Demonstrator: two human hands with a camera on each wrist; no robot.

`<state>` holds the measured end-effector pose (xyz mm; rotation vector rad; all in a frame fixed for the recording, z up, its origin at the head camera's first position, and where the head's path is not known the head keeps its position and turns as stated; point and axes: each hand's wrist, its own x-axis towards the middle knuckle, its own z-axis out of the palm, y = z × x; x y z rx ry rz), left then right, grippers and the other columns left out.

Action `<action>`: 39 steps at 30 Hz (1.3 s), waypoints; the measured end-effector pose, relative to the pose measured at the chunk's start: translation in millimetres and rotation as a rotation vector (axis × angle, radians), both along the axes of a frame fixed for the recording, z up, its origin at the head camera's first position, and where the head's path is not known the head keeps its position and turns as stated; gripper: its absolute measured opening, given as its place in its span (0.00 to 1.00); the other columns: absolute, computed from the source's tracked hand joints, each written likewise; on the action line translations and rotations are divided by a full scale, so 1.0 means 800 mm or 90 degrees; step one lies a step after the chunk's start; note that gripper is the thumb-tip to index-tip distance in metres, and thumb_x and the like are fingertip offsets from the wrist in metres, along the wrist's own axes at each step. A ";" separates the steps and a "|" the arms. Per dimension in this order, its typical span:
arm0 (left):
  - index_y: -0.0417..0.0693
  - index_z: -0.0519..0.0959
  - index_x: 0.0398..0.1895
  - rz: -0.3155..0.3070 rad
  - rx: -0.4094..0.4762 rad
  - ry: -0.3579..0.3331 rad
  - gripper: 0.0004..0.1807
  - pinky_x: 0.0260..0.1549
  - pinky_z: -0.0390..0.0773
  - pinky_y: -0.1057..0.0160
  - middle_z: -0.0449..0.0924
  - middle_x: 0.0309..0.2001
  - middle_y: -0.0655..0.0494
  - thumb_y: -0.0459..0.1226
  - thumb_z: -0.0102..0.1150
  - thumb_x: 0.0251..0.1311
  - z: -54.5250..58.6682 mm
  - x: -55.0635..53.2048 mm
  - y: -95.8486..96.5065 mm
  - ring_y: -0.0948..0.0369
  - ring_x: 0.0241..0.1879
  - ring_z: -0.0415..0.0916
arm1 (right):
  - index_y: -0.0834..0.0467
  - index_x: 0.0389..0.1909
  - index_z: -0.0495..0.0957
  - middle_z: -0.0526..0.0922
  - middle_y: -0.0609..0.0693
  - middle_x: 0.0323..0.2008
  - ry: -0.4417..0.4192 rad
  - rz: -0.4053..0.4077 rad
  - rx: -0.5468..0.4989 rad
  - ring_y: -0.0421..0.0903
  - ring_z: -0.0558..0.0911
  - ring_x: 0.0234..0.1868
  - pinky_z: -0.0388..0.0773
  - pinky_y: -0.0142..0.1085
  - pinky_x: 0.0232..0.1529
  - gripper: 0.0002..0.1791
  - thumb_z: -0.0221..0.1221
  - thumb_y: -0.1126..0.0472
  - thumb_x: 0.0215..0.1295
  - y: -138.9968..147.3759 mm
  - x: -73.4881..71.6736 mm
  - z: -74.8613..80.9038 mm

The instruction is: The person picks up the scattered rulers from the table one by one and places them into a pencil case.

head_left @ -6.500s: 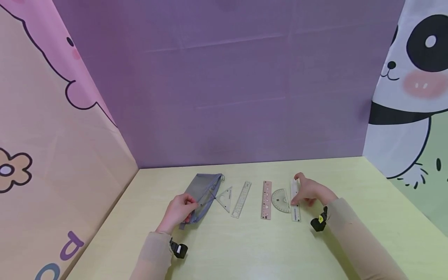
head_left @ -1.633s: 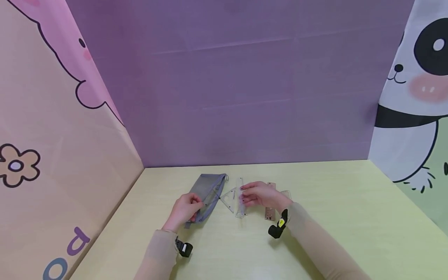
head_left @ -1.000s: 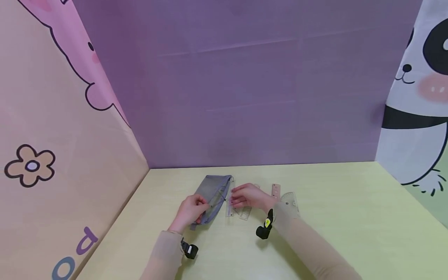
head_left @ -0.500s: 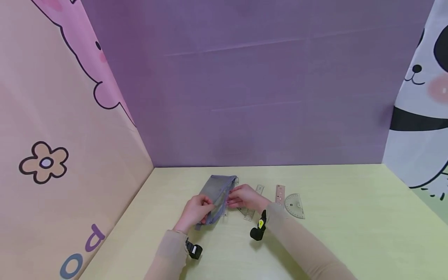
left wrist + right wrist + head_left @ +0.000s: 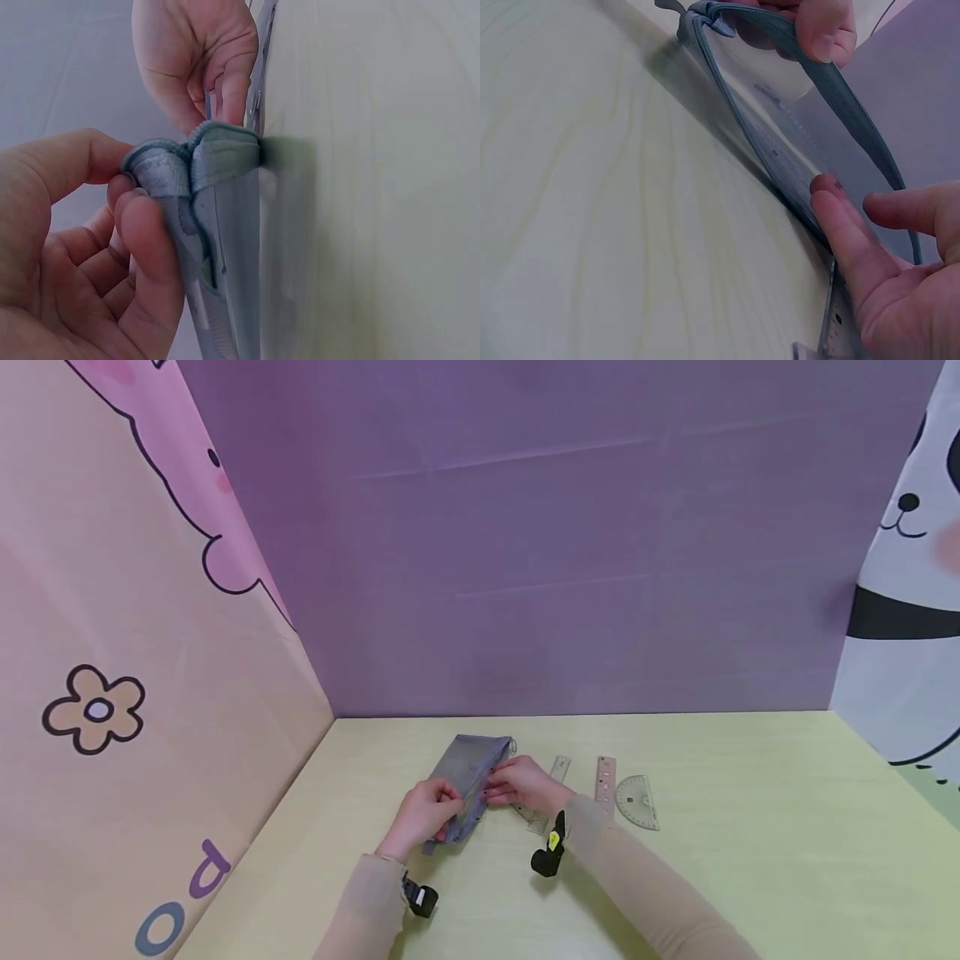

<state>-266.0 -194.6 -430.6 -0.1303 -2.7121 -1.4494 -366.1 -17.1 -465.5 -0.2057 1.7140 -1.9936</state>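
My left hand [image 5: 423, 814] pinches the upper edge of a grey-blue mesh zip pouch [image 5: 467, 762] at its near end, holding the mouth apart. My right hand [image 5: 525, 783] is at the mouth's right side; in the right wrist view its fingers [image 5: 847, 240] reach into the opening, thumb apart from them. A clear ruler with blue print [image 5: 769, 97] shows inside the pouch there. Right of the pouch, partly behind my right hand and wrist, lie a clear set square [image 5: 519, 812] and another clear ruler [image 5: 559, 768].
Farther right on the pale wood table [image 5: 750, 827] lie a pink ruler [image 5: 606, 774], its near end behind my right sleeve, and a clear protractor [image 5: 637, 802]. A purple backdrop [image 5: 525, 568] stands behind the table, with printed side panels left and right.
My right hand has carried the clear ruler from the far right of the row leftward to the pouch, and it has slid inside. My left hand has kept its pinch on the pouch.
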 end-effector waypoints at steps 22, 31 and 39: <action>0.42 0.75 0.29 -0.022 -0.010 -0.003 0.03 0.14 0.74 0.64 0.69 0.15 0.57 0.33 0.59 0.57 -0.004 -0.004 0.022 0.62 0.13 0.68 | 0.76 0.53 0.73 0.84 0.62 0.36 0.037 0.012 -0.009 0.48 0.84 0.35 0.82 0.41 0.44 0.17 0.51 0.74 0.64 0.009 0.015 -0.002; 0.43 0.76 0.28 -0.002 -0.014 -0.009 0.03 0.15 0.75 0.63 0.68 0.15 0.57 0.33 0.59 0.57 -0.010 -0.003 0.021 0.62 0.13 0.68 | 0.79 0.55 0.69 0.81 0.69 0.44 0.065 0.033 0.037 0.55 0.84 0.43 0.82 0.42 0.44 0.19 0.52 0.72 0.67 0.019 0.031 0.010; 0.43 0.76 0.28 0.007 -0.020 -0.013 0.02 0.14 0.75 0.64 0.68 0.14 0.57 0.32 0.59 0.56 -0.012 0.001 0.021 0.62 0.12 0.68 | 0.79 0.62 0.63 0.78 0.70 0.50 0.151 0.108 0.085 0.57 0.83 0.47 0.81 0.42 0.47 0.25 0.52 0.67 0.69 0.066 0.047 0.019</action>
